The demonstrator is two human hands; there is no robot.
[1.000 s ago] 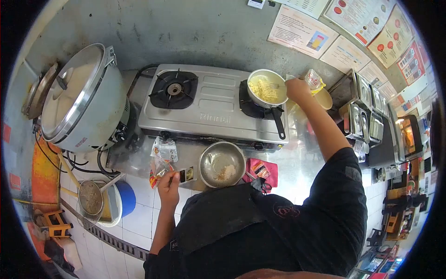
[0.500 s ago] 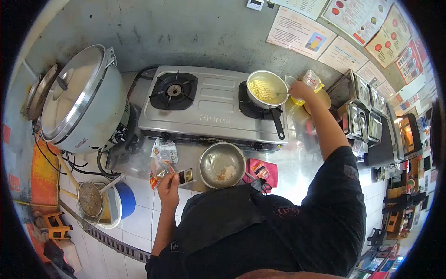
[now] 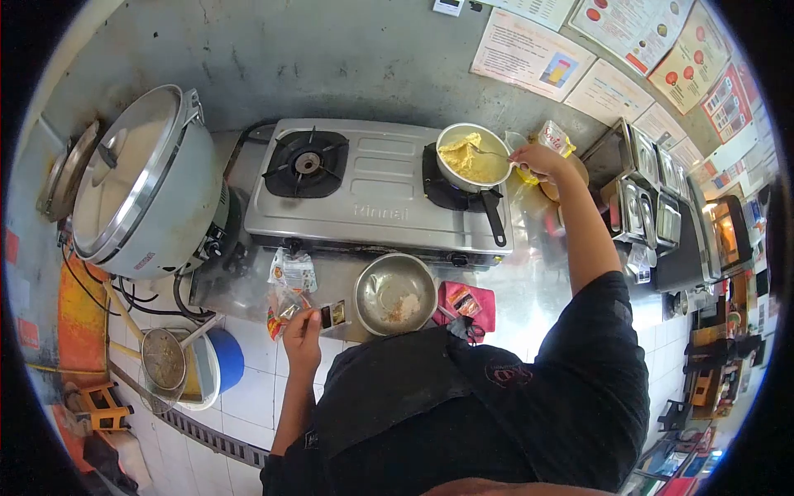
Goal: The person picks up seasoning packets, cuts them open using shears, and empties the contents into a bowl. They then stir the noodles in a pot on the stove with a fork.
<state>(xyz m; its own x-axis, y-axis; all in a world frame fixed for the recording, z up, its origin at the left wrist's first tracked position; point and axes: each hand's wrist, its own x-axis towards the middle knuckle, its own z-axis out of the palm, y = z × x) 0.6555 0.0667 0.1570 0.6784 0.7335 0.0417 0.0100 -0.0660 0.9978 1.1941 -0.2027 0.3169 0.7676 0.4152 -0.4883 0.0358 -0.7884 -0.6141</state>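
Observation:
On the right burner stands a saucepan (image 3: 502, 175) with a black handle, holding a block of yellow instant noodles (image 3: 463, 150) in liquid. My right hand (image 3: 538, 160) is closed round a fork (image 3: 490, 153), whose tip is at the noodles and tilts them up at one side. My left hand (image 3: 302, 337) pinches a small dark seasoning sachet (image 3: 333, 314) left of a steel bowl (image 3: 374, 285). Powder and brown-red seasoning (image 3: 404, 308) lie in the bowl. Beside my left hand are opened plastic wrappers (image 3: 289, 289).
The two-burner stove (image 3: 347, 215) fills the middle, its left burner (image 3: 308, 163) bare. A large rice cooker (image 3: 157, 198) stands at left, above a strainer (image 3: 164, 360) and blue bucket (image 3: 225, 360). A pink cloth (image 3: 475, 321) lies right of the bowl; steel containers (image 3: 641, 211) stand at right.
My right hand has moved slightly with the fork, and the noodles are now lifted and bunched toward the pan's far left. My left hand stays with the sachet.

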